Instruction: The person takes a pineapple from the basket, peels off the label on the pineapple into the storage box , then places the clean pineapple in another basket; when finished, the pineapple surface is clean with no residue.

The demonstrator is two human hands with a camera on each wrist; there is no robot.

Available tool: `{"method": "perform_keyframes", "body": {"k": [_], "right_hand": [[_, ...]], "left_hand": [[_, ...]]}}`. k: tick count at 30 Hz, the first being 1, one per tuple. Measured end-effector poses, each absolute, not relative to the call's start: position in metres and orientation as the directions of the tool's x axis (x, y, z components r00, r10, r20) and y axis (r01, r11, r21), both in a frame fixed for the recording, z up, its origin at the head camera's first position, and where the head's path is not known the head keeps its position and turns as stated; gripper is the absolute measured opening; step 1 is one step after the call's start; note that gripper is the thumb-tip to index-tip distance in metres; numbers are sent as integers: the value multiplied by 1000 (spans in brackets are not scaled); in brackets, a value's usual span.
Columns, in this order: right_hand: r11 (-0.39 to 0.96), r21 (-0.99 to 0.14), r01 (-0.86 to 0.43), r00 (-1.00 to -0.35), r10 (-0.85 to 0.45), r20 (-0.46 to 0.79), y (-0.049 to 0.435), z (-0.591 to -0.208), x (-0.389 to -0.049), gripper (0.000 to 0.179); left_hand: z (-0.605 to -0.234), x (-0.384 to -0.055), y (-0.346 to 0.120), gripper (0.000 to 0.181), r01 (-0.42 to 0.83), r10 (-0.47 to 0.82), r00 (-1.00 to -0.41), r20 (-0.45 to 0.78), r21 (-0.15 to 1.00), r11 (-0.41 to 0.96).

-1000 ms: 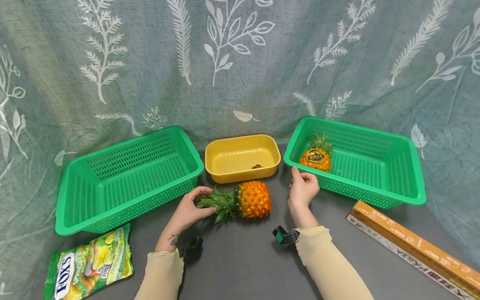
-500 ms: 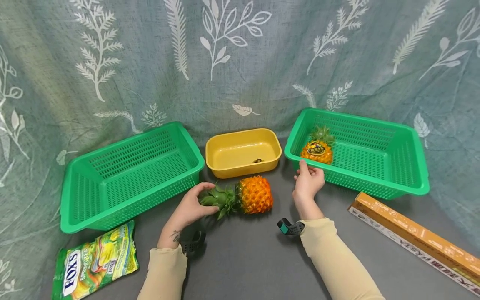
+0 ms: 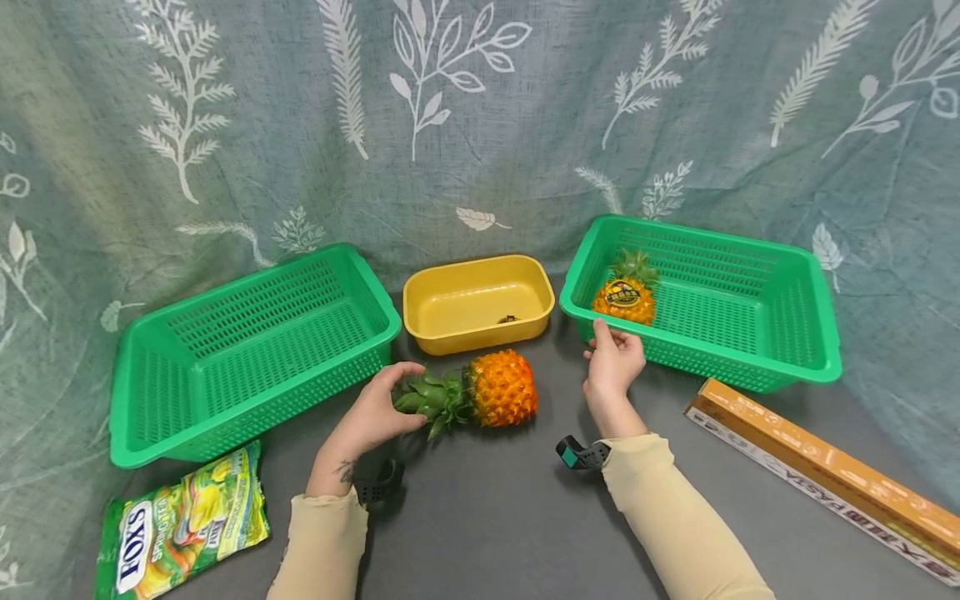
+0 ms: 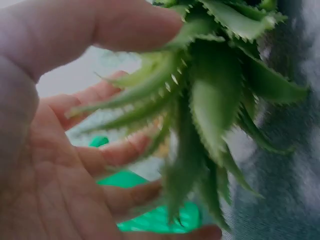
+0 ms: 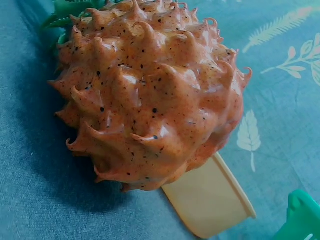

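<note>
An orange pineapple [image 3: 502,388] with a green crown lies on its side on the dark table, crown toward my left hand [image 3: 375,412]. That hand's thumb and fingers stand in a wide curve around the crown. In the left wrist view the thumb reaches the leaves [image 4: 215,100], while the other fingers extend loosely behind them. My right hand [image 3: 615,367], loosely curled and holding nothing, is at the front wall of the right green basket [image 3: 720,354]; its fingertip overlaps the rim, contact unclear. A smaller pineapple [image 3: 624,300] with a dark label sits inside that basket.
A yellow tub [image 3: 480,337] with a small dark mark inside stands behind the pineapple. At left is another green basket [image 3: 262,408], with a Fox's candy bag [image 3: 187,521] before it. A long orange-and-white pasta box [image 3: 817,475] lies at right.
My left hand has drawn back slightly to the left from the crown. My right hand has shifted a little toward the right basket's rim. The pineapple stays put; the head view shifts slightly.
</note>
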State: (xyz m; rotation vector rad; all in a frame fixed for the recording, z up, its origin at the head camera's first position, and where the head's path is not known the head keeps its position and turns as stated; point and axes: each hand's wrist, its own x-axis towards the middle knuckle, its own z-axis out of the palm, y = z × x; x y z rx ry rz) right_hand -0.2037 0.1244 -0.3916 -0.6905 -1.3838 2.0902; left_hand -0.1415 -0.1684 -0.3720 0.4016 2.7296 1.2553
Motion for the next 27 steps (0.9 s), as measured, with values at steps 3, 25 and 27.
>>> {"method": "perform_keyframes", "body": {"k": [3,25,27], "right_hand": [[-327,-933,-152,-733,671,-115,125,-391,-204,15],[-363,-921,-144,-755,641,-135,130,-396,-204,14],[-364,-920,-148,-757,640,-132,129,-396,-204,15]], "left_hand": [[-367,-141,-165,68,194,304,-952,-17,734,651],[-343,-146,-28,81,9,-6,-999,50,296,955],[-348,-149,-23,82,6,-2,-1000,31,256,967]]}}
